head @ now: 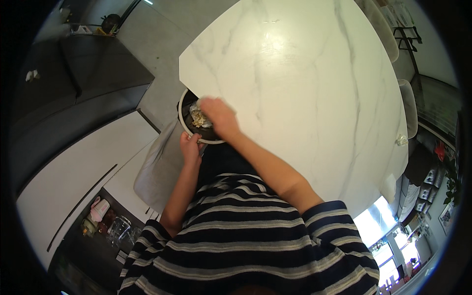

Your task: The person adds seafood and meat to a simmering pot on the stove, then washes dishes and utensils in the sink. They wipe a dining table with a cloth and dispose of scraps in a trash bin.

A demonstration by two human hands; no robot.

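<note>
My left hand grips the pale rim of a round trash bin, which has a dark liner. The bin stands against the cut corner of a white marble-patterned table, partly below its edge. My right hand is over the table's edge and the bin, palm down and blurred; whether it holds anything cannot be told. Inside the bin, crumpled clear plastic and yellowish scraps lie beside the fingers of my right hand, partly hidden by them.
A grey upholstered chair stands at my left, near white cabinet fronts. Further grey chairs line the table's far right side. A small crumpled white item and a white paper lie near the table's right edge.
</note>
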